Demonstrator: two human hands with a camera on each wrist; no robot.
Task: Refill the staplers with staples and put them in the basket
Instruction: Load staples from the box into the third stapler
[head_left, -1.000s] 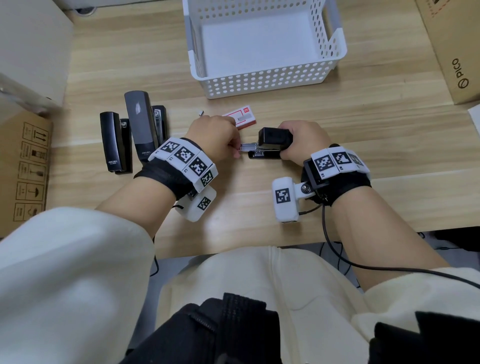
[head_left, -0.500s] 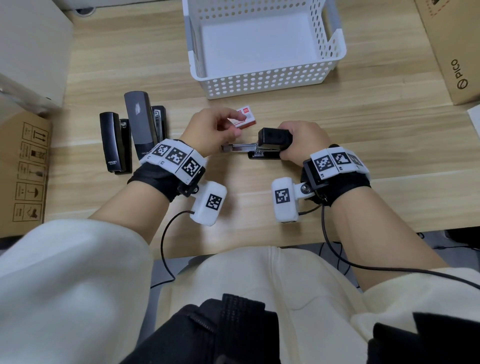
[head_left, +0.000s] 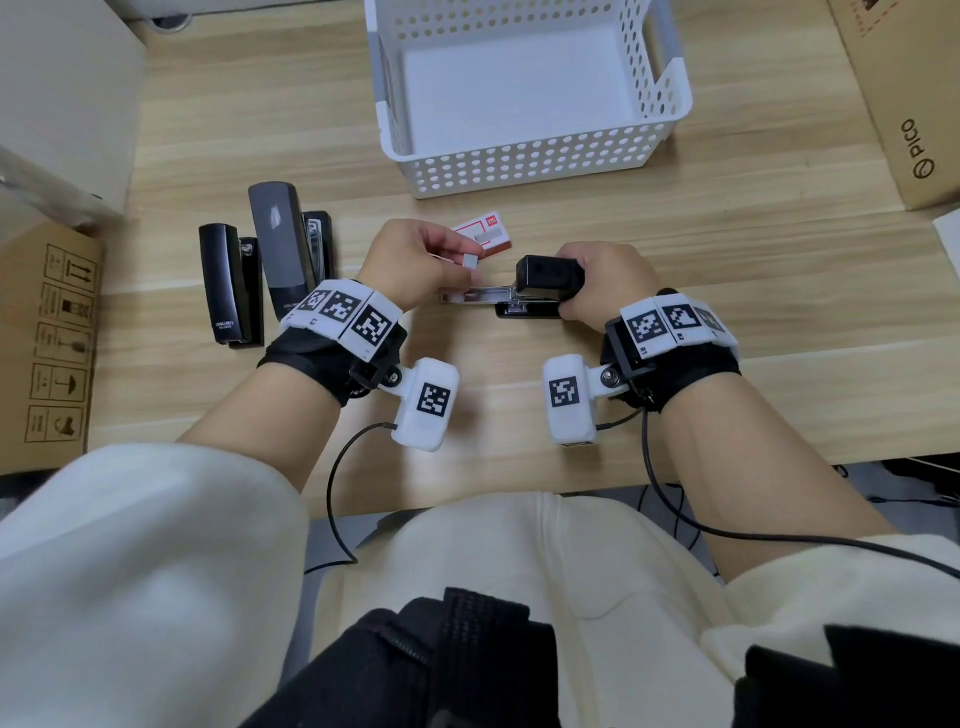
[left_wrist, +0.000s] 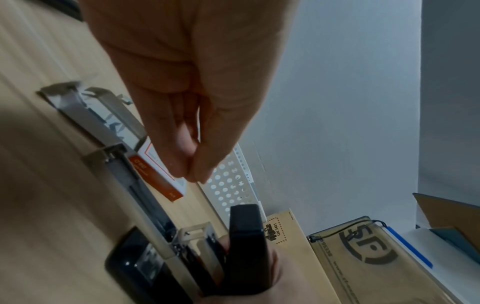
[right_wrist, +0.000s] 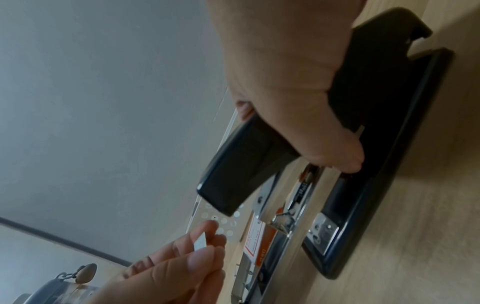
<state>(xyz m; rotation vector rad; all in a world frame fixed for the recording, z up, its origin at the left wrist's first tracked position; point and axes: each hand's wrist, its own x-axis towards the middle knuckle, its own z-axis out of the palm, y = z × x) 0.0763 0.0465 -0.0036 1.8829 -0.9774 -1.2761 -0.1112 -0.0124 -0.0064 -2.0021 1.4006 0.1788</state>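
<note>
Near the desk's centre, the right hand (head_left: 597, 283) clamps its grip around the open stapler (head_left: 524, 296), exposing the magazine so the left hand (head_left: 415, 260), pinching a staple strip (head_left: 471, 260), can load it; the basket (head_left: 524, 161) waits behind.

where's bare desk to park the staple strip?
Bare wood right of the right hand, out to the cardboard box; also the near strip between the wrists. Crowded: left, two staplers; centre, open stapler, staple box, left hand.

Cream sleeves (head_left: 130, 545), black wrist straps (head_left: 332, 358), checkered-marker bands (head_left: 675, 325), white cabled cameras (head_left: 423, 402)
</note>
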